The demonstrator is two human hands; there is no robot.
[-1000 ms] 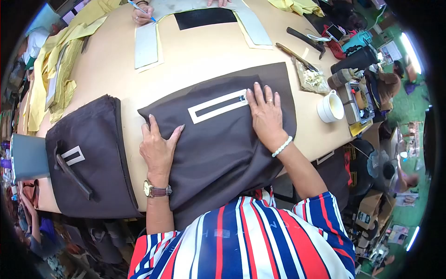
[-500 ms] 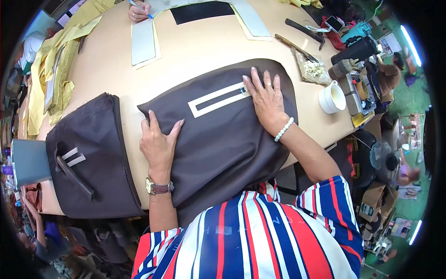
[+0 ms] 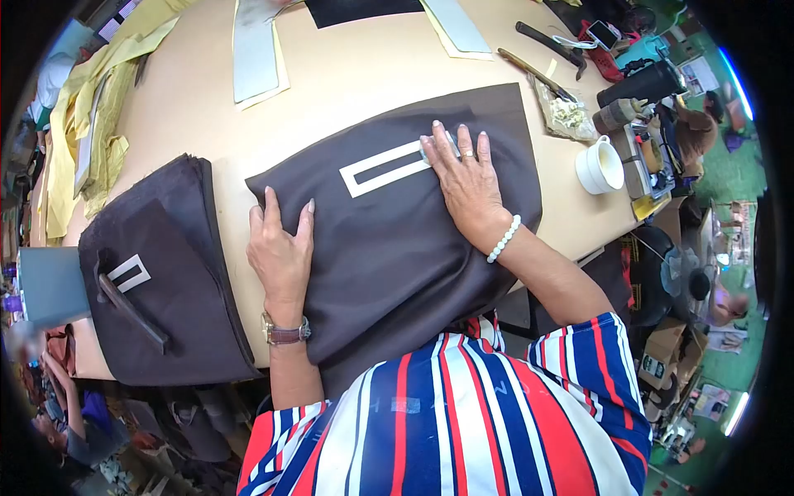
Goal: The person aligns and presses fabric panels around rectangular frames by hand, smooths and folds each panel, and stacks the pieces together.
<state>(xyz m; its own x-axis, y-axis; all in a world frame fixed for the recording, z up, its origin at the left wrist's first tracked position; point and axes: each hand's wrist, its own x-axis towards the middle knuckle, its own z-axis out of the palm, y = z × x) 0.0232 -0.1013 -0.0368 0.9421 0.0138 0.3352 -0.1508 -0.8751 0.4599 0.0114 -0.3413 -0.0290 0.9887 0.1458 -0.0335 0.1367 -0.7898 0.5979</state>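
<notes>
Palms down and unclenched, the left hand spreads at the nine-o'clock edge of the dark cloth on the bench, the right hand towards two; its fingers now cover the pale frame's end, visible earlier.

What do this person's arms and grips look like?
Short sleeves, striped red, white and blue. The left wrist has a watch with a brown strap; the right, a bracelet of pale beads. The left grip and right grip are ungloved; the right wears a ring.

Gap between cloth and cup
</notes>
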